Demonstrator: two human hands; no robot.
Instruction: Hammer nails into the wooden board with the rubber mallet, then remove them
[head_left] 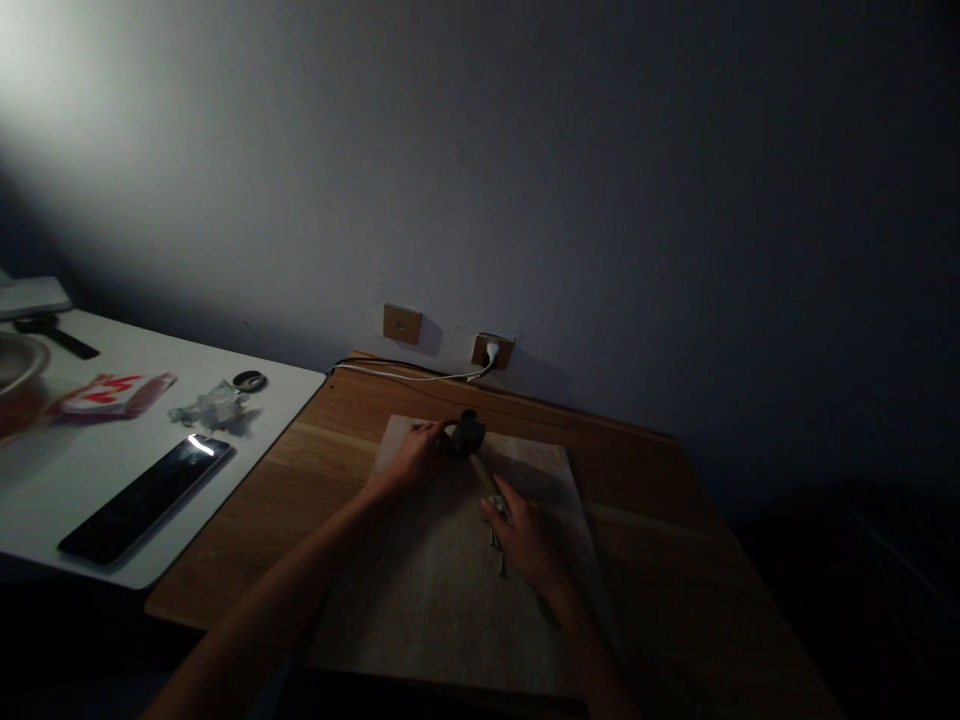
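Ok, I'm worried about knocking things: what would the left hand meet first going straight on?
The left hand would meet the dark rounded object first; its fingers look already against it, though the dim light leaves depth unclear.

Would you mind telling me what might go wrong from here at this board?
The light is very dim, so the left hand on the dark rounded item is hard to see, and fingers could get nicked if the pale-handled tool under the right hand is a blade. The item also sits near the far edge of the wooden board, so it might roll off.
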